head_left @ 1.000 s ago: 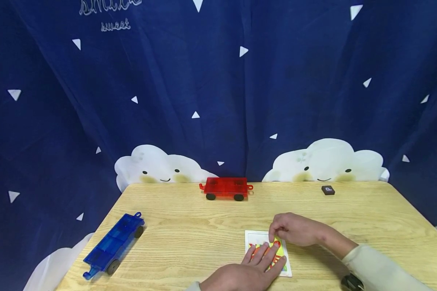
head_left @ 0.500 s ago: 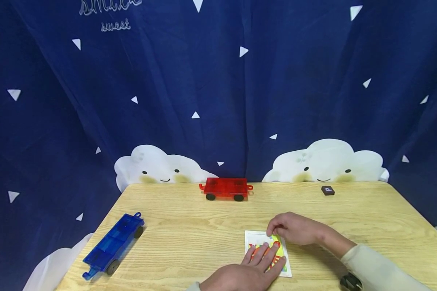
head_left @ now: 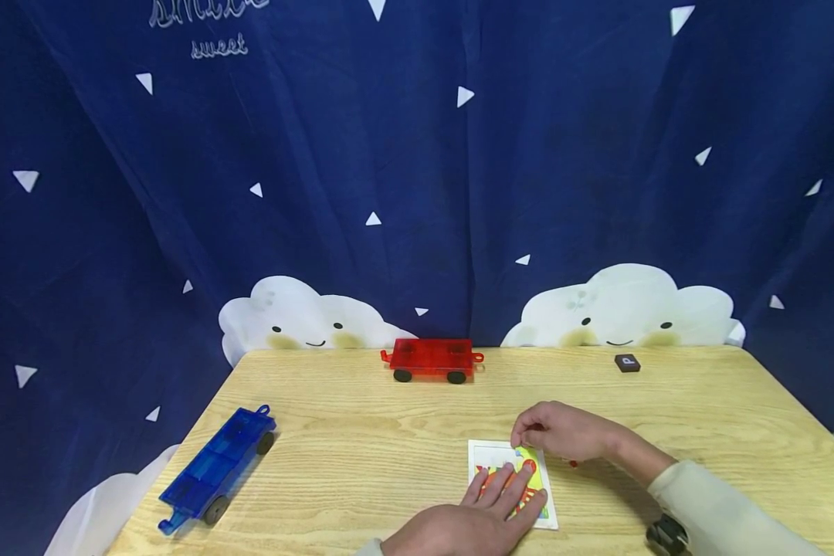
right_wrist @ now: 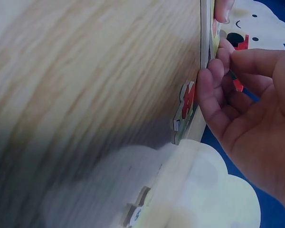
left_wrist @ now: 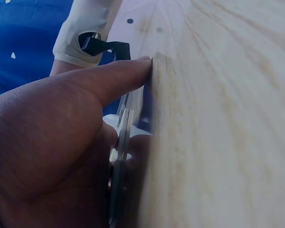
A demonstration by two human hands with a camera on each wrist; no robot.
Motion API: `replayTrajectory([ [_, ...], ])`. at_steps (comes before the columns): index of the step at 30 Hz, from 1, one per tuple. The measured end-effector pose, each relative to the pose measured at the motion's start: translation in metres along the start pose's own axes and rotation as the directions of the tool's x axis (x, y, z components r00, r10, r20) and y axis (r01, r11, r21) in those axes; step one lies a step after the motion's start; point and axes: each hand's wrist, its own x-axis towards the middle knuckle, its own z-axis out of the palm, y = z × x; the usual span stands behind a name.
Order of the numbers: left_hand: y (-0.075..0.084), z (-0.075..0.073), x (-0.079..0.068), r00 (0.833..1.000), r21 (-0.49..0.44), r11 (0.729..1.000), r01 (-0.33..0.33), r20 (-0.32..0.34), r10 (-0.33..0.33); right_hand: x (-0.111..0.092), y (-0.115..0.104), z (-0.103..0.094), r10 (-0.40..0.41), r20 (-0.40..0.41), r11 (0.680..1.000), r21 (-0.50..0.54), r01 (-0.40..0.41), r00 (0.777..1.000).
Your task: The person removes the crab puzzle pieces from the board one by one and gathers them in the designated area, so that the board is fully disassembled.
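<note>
My left hand lies flat with fingers spread over a small jigsaw puzzle in a white frame, covering much of its orange, red and yellow picture. In the left wrist view the thumb of that hand reaches to the tabletop, with the frame's edge beyond. My right hand is at the puzzle's far right corner, thumb and fingers pinching a yellow puzzle piece there. The right wrist view shows these curled fingers against the frame. Just beside them a loose puzzle piece with red on it lies on the table.
A red toy wagon stands at the table's back edge, a blue one at the left. A dark tile marked P is at the back right. Behind the wooden table hangs a blue curtain.
My right hand has risen slightly away from the puzzle's middle toward its far edge, uncovering more yellow. A red bit now shows under that hand. The left hand stays in place.
</note>
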Motion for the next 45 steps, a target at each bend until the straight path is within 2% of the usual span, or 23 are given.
replayTrajectory([
  [13, 0.0004, -0.0011, -0.0028, 1.0, 0.027, 1.0, -0.007, -0.023, 0.007, 0.0054, -0.0009, -0.0059, -0.08, 0.028, 0.997, -0.012, 0.08, 0.996],
  [19, -0.0009, -0.0023, -0.0012, 1.0, -0.008, 1.0, -0.018, -0.007, 0.018, 0.0076, 0.0012, -0.0057, -0.071, 0.024, 0.997, -0.007, 0.071, 0.997],
  [23, -0.0009, -0.0024, -0.002, 1.0, 0.008, 1.0, -0.015, -0.013, 0.015, 0.0089, 0.0011, -0.0056, -0.069, 0.017, 0.997, -0.029, 0.069, 0.997],
  [31, -0.0002, -0.0013, -0.0014, 1.0, 0.013, 1.0, -0.008, -0.011, 0.008, 0.0093, -0.0015, -0.0054, -0.018, 0.036, 1.0, 0.024, 0.017, 0.999],
  [45, 0.0014, -0.0008, -0.0029, 1.0, 0.061, 0.998, -0.007, -0.024, 0.008, 0.0095, -0.0034, -0.0007, -0.034, 0.021, 0.998, -0.046, 0.035, 0.999],
])
